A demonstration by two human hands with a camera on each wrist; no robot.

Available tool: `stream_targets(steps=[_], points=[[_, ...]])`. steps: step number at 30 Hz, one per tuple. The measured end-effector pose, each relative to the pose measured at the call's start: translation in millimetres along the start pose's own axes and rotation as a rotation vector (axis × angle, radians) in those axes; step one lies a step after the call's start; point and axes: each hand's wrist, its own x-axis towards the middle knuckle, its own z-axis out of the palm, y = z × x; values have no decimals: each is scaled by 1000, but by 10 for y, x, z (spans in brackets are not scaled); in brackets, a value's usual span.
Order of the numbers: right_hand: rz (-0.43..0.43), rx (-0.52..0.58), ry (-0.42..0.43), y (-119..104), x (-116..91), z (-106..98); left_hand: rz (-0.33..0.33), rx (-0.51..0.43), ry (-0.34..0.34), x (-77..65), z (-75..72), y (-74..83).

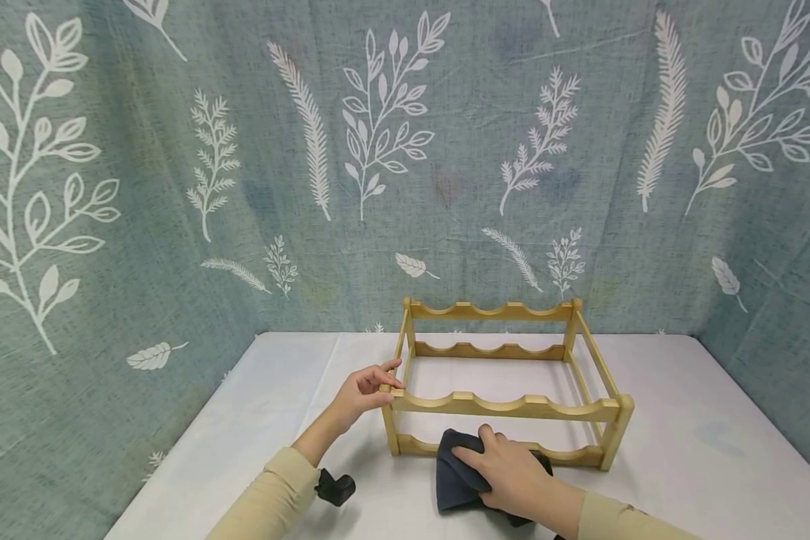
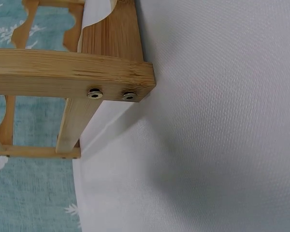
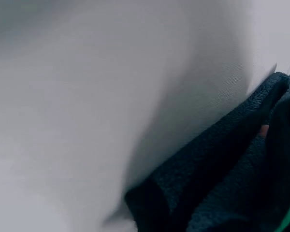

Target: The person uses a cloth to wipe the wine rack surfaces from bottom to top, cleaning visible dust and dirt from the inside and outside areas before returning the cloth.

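Note:
A light wooden wine rack with scalloped rails stands on the white table. My left hand holds its front left top corner, thumb in front and fingers over the rail. In the left wrist view, the end of the rack shows a post with two bolts. My right hand grips a folded dark blue cloth at the rack's lower front rail, in front of its middle. Up close in the right wrist view, the cloth looks fluffy and hangs in folds near the tabletop.
The white-covered table reaches back to a blue-green curtain with white leaf prints, which also encloses the left and right sides. A black wrist camera sticks out beside my left sleeve.

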Motion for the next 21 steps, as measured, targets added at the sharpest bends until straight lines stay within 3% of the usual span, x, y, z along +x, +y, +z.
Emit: stream_targets(steps=[4, 11, 17, 21], points=[[32, 1, -13, 93, -132, -14, 0, 4, -1, 2, -4, 7], [187, 133, -93, 299, -420, -61, -7, 4, 4, -18, -14, 40], [207, 197, -100, 398, -623, -83, -23, 12, 3, -15, -7, 48], [314, 265, -172, 447, -719, -101, -25, 15, 3, -3, 4, 44]])
